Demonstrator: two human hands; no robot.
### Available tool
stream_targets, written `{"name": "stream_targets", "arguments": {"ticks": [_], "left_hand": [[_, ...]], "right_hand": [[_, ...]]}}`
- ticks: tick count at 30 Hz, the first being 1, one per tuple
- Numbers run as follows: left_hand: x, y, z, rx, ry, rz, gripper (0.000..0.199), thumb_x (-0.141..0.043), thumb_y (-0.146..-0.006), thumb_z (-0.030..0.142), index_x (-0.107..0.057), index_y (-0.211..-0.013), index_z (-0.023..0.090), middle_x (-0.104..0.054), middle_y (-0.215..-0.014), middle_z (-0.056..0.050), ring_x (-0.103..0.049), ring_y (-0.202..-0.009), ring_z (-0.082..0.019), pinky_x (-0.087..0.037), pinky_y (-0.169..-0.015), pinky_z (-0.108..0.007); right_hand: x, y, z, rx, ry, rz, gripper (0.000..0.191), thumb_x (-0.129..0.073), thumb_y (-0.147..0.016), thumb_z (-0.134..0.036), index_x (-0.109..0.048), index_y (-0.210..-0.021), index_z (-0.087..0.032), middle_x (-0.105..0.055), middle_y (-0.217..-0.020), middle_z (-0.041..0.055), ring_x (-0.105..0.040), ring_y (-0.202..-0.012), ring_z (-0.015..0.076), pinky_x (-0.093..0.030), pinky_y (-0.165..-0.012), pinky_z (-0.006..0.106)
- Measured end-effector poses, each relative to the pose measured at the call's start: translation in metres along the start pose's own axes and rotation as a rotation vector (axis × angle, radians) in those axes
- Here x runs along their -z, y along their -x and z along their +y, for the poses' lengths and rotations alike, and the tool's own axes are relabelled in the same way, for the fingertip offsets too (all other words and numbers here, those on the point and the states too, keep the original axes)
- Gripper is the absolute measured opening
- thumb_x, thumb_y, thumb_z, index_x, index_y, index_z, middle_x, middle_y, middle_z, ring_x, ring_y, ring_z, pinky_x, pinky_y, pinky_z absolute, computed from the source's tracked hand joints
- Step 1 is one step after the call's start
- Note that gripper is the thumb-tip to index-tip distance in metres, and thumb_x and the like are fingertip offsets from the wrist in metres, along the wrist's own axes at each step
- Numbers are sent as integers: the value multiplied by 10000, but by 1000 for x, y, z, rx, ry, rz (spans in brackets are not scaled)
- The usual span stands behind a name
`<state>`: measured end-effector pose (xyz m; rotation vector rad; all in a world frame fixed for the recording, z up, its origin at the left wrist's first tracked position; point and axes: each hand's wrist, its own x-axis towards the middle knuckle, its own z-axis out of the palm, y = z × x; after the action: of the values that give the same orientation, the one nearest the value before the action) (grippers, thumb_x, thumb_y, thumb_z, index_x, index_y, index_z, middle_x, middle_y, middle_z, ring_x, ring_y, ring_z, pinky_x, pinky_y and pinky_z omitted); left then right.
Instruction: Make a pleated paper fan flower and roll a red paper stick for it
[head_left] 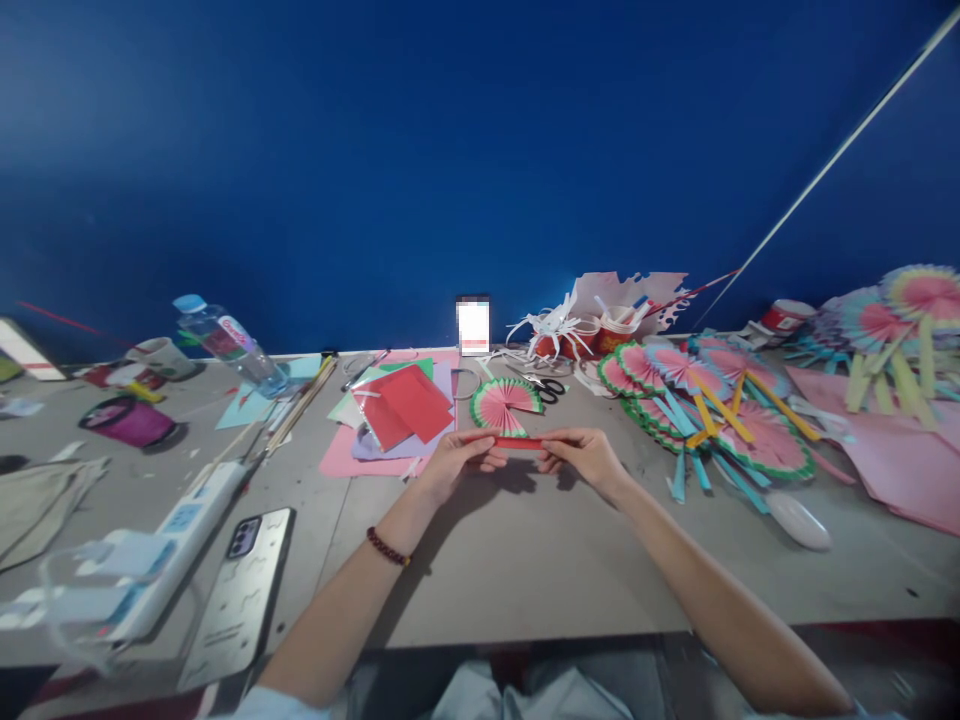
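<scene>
Between my two hands a narrow red paper strip (519, 443) is held level above the table. My left hand (463, 462) pinches its left end, and my right hand (581, 458) pinches the right end. Just beyond the strip lies a round pleated paper fan (504, 405), pink with a green and white rim and a wedge-shaped gap on its right. Black-handled scissors (552, 390) rest beside the fan. Left of it, red paper sheets (420, 402) lie over purple, green and pink sheets. Whether the strip is folded in layers I cannot tell.
Finished-looking pleated fans (765, 435) with paper strips pile up at right, near a white glue bottle (801, 520). At left are a phone (244, 590), a power strip (180, 550), a tilted water bottle (232, 340) and a purple tape roll (127, 422). A blue wall (420, 180) stands behind.
</scene>
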<state>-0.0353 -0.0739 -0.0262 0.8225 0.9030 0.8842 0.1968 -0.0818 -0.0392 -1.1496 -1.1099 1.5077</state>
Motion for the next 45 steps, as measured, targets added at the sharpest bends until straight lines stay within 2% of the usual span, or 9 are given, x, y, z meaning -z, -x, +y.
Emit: {"name": "stream_targets", "arguments": {"ticks": [9,12,17,20,23,27,33,37,45], "left_hand": [[16,3,11,84,-47,-189,332,-790,-701,255,-745,-993,103,-770,-882,-147,-745,-802,-223,-556,-688,-245],[21,4,13,84,-58,-246,349,-760,-700,262,-737,-1010,104,-767,-906,-157,-745,-822,-237,-555,-713,-260],[26,4,18,154,-2,-387,573,-605,-737,547,-716,-1059,87,-759,-853,-188,-741,-800,-303,-561,-686,-336],[21,3,17,219,-67,-366,599,-587,-762,637,-729,-1018,115,-758,-795,-172,-739,-766,-290,-553,-660,-324],[10,6,12,255,-242,-358,510,-667,-773,562,-746,-1005,115,-762,-891,-175,-735,-792,-258,-549,-717,-304],[-4,12,3,195,-341,-366,481,-759,-707,550,-773,-893,106,-759,-833,-151,-714,-737,-228,-534,-687,-286],[-7,11,-10,181,-259,-346,378,-848,-651,398,-776,-902,124,-756,-827,-110,-692,-699,-176,-525,-693,-264],[-8,10,-12,176,-202,-328,391,-883,-605,338,-776,-915,127,-759,-815,-109,-703,-723,-193,-530,-741,-294],[-12,8,-13,167,-87,-294,421,-888,-597,331,-752,-930,111,-748,-754,-94,-698,-662,-180,-534,-706,-287]], "right_hand": [[13,2,-10,-57,60,-228,490,-849,-596,-484,-788,-948,-148,-775,-773,97,-738,-650,206,-598,-621,305],[14,2,-9,-36,80,-224,466,-835,-616,-497,-793,-936,-160,-777,-797,100,-738,-665,205,-599,-637,312],[11,4,-9,-20,73,-218,469,-833,-600,-524,-794,-881,-151,-773,-780,102,-732,-649,204,-594,-618,311],[9,8,-10,-61,97,-296,441,-828,-632,-497,-794,-884,-137,-772,-783,108,-725,-637,191,-591,-618,299],[7,11,-6,-99,127,-399,420,-810,-671,-486,-793,-904,-137,-770,-780,102,-722,-632,177,-587,-616,282],[2,14,2,-137,163,-487,452,-784,-698,-513,-785,-944,-133,-769,-786,107,-732,-677,186,-584,-611,273],[-7,17,1,-121,158,-444,476,-753,-733,-522,-762,-990,-122,-772,-807,109,-728,-674,174,-567,-604,260],[-11,15,2,-112,104,-373,541,-797,-688,-502,-699,-1067,-128,-755,-691,64,-717,-614,175,-565,-598,274],[-14,13,-6,-87,-2,-267,440,-828,-642,-493,-648,-850,-149,-743,-679,42,-685,-545,151,-553,-582,277]]}}
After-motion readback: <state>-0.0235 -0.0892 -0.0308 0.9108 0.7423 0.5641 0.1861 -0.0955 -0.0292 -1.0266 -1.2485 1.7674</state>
